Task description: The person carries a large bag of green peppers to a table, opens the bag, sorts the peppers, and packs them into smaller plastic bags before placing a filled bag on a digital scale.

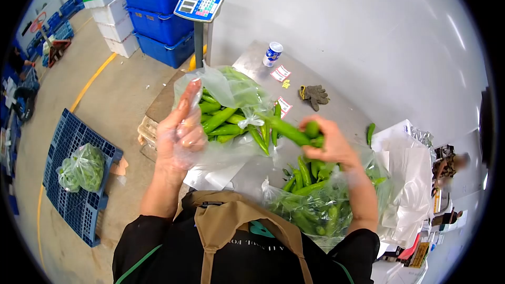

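My left hand [184, 129] is closed on the rim of a clear plastic bag [208, 79], its thumb pointing up. Long green peppers [221, 121] fill the middle of this bag, beside a knotted twist of plastic [251, 121]. My right hand [330, 139] grips a few green peppers [288, 130] between thumb and fingers, just right of that bag's opening. Below my right hand lies a second clear bag [284, 205], open at the top, with many more peppers [302, 174] showing. The fingertips of my left hand are partly covered by plastic.
On the metal table [336, 108] are a can [272, 54], printed labels [281, 73] and a work glove [314, 96]. A scale display [199, 6] stands before blue crates [158, 21]. A blue pallet [66, 150] with bagged greens [84, 168] is on the floor at left. White plastic sheeting [407, 179] lies right.
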`<state>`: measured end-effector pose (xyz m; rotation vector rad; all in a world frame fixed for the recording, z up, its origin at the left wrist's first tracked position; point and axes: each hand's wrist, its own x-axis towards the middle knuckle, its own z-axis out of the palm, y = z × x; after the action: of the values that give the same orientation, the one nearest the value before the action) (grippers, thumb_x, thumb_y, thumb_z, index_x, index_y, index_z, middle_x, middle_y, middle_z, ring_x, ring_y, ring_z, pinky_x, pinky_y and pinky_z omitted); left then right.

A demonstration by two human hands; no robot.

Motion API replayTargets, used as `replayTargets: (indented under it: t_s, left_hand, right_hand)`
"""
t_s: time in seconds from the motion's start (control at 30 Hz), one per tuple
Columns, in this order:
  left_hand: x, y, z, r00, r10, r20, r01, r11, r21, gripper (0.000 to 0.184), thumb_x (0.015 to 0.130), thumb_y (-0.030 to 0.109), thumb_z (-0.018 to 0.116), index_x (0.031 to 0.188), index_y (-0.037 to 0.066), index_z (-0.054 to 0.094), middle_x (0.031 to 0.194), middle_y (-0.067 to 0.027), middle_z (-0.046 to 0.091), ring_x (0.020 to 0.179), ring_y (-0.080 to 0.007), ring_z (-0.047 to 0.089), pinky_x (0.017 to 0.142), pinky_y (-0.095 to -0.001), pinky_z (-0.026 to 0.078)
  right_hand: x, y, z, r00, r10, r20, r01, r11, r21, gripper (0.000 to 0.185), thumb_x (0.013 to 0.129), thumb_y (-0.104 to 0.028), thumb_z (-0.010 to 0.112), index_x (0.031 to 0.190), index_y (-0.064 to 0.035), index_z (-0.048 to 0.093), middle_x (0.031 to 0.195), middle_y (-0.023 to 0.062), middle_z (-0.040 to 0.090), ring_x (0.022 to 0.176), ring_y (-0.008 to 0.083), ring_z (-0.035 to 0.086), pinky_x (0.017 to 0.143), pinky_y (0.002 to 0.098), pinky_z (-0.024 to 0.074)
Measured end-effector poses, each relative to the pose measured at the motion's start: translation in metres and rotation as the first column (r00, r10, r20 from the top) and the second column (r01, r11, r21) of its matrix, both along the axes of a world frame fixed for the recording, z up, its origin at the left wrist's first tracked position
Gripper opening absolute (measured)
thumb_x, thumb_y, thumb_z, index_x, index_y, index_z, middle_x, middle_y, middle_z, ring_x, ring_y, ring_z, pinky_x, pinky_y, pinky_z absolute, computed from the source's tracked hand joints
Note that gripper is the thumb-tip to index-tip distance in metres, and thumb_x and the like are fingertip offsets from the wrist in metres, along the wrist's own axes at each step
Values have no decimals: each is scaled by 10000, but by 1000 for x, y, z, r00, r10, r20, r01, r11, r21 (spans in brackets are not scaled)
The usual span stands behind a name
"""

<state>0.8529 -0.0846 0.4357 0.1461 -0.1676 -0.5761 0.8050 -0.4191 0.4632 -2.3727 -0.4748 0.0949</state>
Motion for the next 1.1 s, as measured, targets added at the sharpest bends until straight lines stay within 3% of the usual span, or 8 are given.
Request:
replayTargets:
  t_s: [0.17,0.27,0.37,0.47,0.63,0.77,0.9,1.1]
  left_hand:
    - [-12,-1,6,1000,7,-6,-6,995,103,402,959,223,450,1355,179,397,537,42,327,369,-61,269,368,-214,216]
    - [-23,9,7,999,15,39,-22,980,197,456,918,205,527,1344,103,401,523,45,334,380,-57,302,376,-202,236]
    - [-28,19,10,997,66,-35,-56,972,230,486,890,184,568,1327,48,408,505,52,318,367,-45,281,349,-188,228]
    - [-26,35,0,990,127,-64,-107,962,252,470,895,178,553,1325,53,413,517,47,323,352,-37,249,321,-179,206]
    - [-21,43,-11,973,173,-154,-143,973,183,445,931,189,486,1345,56,389,535,37,339,349,-46,251,321,-186,203]
    - [-12,37,-19,988,96,-117,-86,993,86,444,973,189,391,1387,49,308,552,20,349,342,-55,269,320,-208,208]
    - [-7,28,-24,997,50,-59,-48,998,49,429,1002,198,308,1398,38,269,590,-1,388,332,-47,293,302,-215,203]
    - [0,21,-23,993,63,-101,-56,996,68,452,981,193,385,1396,42,286,550,16,348,319,-46,236,298,-217,165]
  right_hand:
    - [69,113,-65,970,188,-155,-216,958,-191,591,612,-173,679,1158,-40,497,1000,159,605,911,276,590,818,375,464]
    - [147,161,-107,948,217,233,-218,976,-19,542,650,-229,687,1132,-43,525,1005,185,607,929,307,586,814,394,461]
    - [221,174,-101,864,219,453,-99,957,-274,488,704,-309,707,1086,-42,562,1010,174,619,922,299,583,846,391,443]
    - [223,174,-92,916,359,177,-380,919,101,485,735,-334,698,1072,-5,581,1014,148,631,940,283,589,863,374,441]
    - [136,98,-71,844,483,-234,-472,875,104,487,785,-268,676,1145,36,552,976,115,658,940,251,614,863,338,474]
    - [104,-21,-104,729,81,-679,158,946,283,397,782,-144,651,1130,34,578,1017,125,657,934,196,626,830,317,496]
    - [52,-120,-173,825,-383,-415,46,777,-628,367,719,-86,644,1067,21,599,1009,202,628,954,311,608,821,359,487]
    - [1,-179,-233,911,-400,97,292,462,-837,591,689,-71,655,1252,-79,475,1227,252,489,1119,347,510,930,401,430]
